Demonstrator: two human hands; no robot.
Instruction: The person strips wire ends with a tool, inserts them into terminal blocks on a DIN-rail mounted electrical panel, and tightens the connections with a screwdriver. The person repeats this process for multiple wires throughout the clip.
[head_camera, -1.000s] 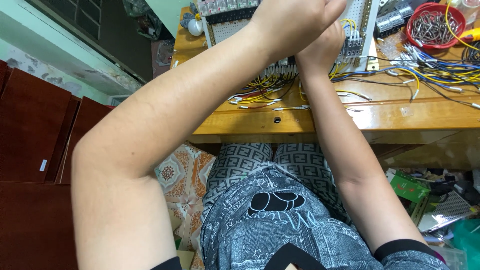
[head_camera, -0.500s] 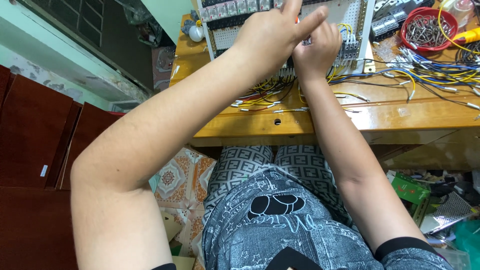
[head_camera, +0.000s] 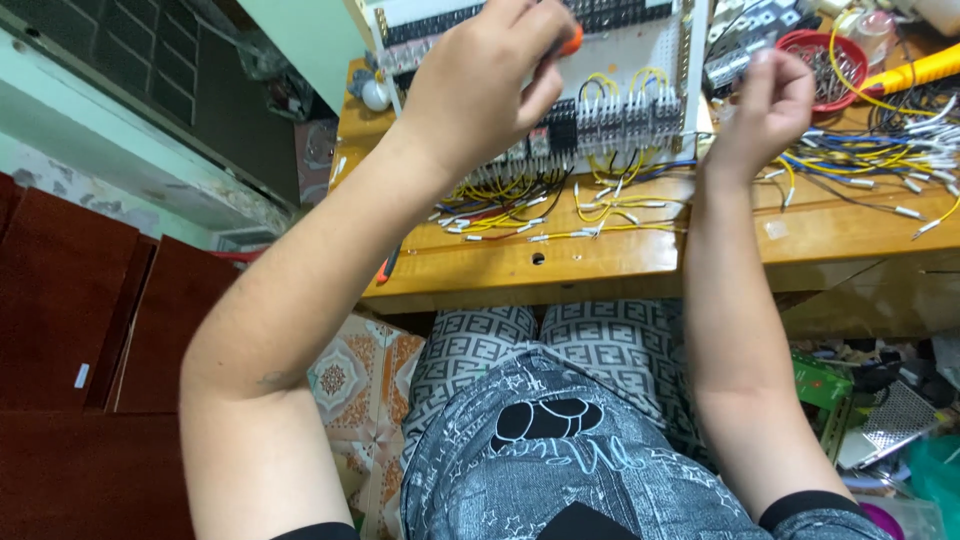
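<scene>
My left hand (head_camera: 490, 85) is raised over a white wiring panel (head_camera: 640, 60) and grips an orange-handled tool (head_camera: 570, 42), of which only the tip of the handle shows between the fingers. The panel carries rows of black terminal blocks (head_camera: 620, 125) with yellow, blue and red wires (head_camera: 560, 200) spilling onto the wooden bench (head_camera: 560, 265). My right hand (head_camera: 770, 100) hovers at the panel's right edge with its fingers curled together. Whether it pinches a wire is hidden.
A red bowl of small metal parts (head_camera: 835, 60) stands at the back right, beside a yellow tool handle (head_camera: 915, 70). Loose blue, white and yellow wires (head_camera: 890, 160) cover the bench's right side. Dark red furniture (head_camera: 70, 300) stands on the left. Clutter lies on the floor at the lower right.
The two hands were close together over the panel. My right hand has moved off to the right, and my left hand stays over the panel with the orange tool showing.
</scene>
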